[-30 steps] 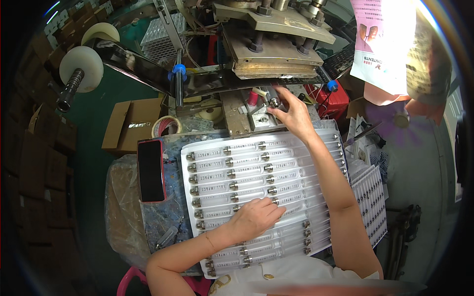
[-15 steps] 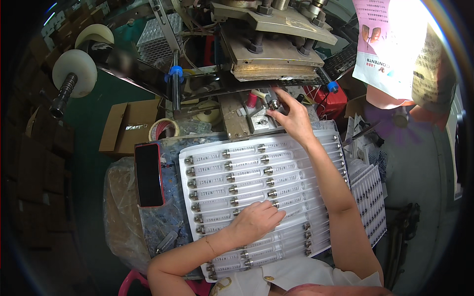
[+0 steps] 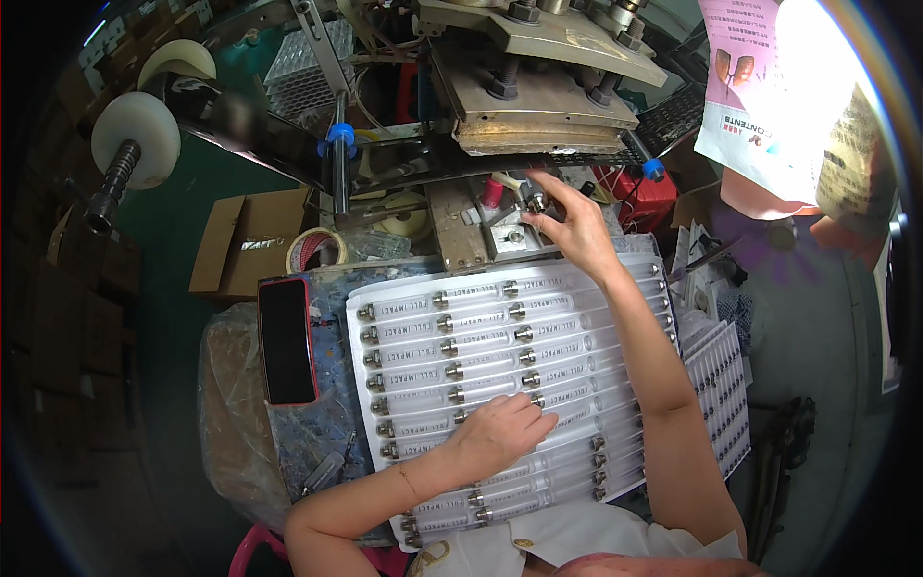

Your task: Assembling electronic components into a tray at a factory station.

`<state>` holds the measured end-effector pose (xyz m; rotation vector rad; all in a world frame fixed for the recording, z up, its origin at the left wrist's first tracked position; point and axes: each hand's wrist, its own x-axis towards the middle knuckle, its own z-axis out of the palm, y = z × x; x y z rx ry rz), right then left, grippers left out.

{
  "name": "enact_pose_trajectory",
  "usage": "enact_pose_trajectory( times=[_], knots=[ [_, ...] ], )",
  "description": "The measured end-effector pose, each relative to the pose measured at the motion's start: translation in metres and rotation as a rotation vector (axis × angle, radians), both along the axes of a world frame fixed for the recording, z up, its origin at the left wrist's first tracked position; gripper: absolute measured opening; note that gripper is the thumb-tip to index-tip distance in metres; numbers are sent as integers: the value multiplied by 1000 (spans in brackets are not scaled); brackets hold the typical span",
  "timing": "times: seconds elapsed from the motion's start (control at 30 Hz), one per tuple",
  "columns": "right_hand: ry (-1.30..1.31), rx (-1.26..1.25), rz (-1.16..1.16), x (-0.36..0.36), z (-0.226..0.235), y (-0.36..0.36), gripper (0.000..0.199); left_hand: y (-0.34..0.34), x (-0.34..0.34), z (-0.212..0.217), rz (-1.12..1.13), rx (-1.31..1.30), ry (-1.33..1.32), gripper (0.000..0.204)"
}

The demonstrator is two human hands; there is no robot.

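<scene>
A white moulded tray lies in front of me, filled with several clear tubes with silver caps in rows. My left hand rests palm down on the tubes near the tray's lower middle, fingers loosely curled over one. My right hand reaches past the tray's far edge to the metal fixture of the press machine, its fingertips pinching a small silver-capped piece there.
A phone with a red case lies left of the tray. A tape roll and a cardboard box sit beyond it. A second tray of tubes stands at the right. A white roll on a spindle is far left.
The right hand stays at the fixture with its fingers shifted slightly. The left hand has barely moved on the tray.
</scene>
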<state>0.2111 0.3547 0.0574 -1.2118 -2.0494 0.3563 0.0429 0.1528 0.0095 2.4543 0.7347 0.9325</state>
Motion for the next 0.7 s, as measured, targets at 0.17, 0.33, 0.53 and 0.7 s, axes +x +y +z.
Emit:
enact_pose_trajectory(
  times=[0.17,0.33,0.53,0.7],
  knots=[
    [-7,-60,-7,-1,4,0,57,1,0,0,-3,-7,2,17],
    [9,-58,-5,-5,7,-3,56,-1,-2,0,-14,-9,28,20],
    [-28,-89,-34,1,6,-8,66,-5,-2,0,-24,19,93,23],
    [-193,29,-58,34,23,-34,68,-1,0,7,-9,17,92,28]
  ],
)
